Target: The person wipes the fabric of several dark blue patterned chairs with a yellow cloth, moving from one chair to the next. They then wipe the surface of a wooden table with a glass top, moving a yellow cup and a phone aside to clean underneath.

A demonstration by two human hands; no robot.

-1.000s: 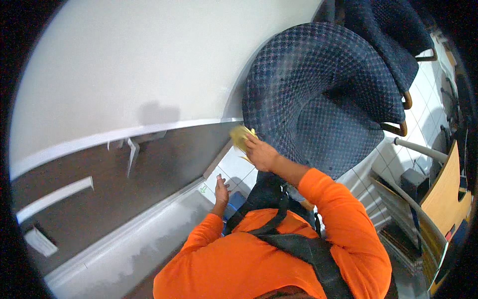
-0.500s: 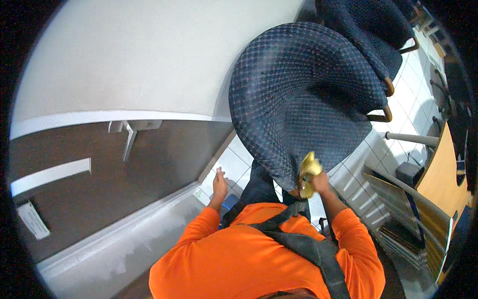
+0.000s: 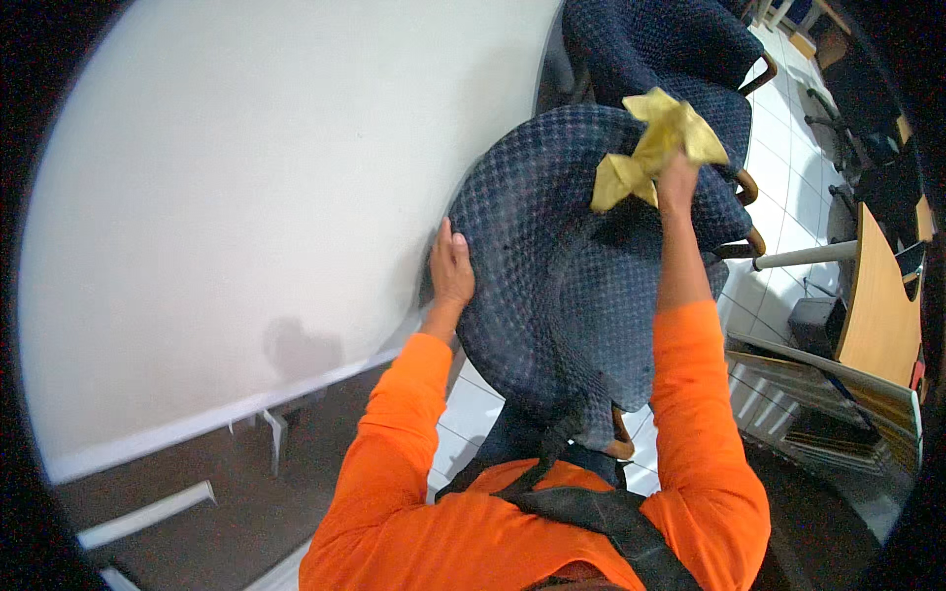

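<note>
A rounded armchair [image 3: 532,197] in dark blue checked fabric stands right in front of me, with wooden armrest ends. Along the left outer edge of its backrest lies my left hand [image 3: 452,268], its fingers stretched out flat against the fabric. My right hand [image 3: 677,185] reaches far forward over the chair's far right side, gripping a crumpled yellow cloth [image 3: 662,138]. The cloth's corners spread out around the hand and hide part of the backrest and armrest. Whether the cloth presses on the fabric I cannot tell.
A second matching chair [image 3: 655,44] touches the first one at the far side. A white wall [image 3: 276,148] rises on the left above a dark door [image 3: 236,512]. On the right are a wooden desk [image 3: 877,305], its pale metal leg [image 3: 808,256] and several leaning panels [image 3: 778,369].
My right hand has carried the yellow cloth from the chair's near side forward to its far side. My left hand has come up from beside the door onto the backrest. My view has shifted.
</note>
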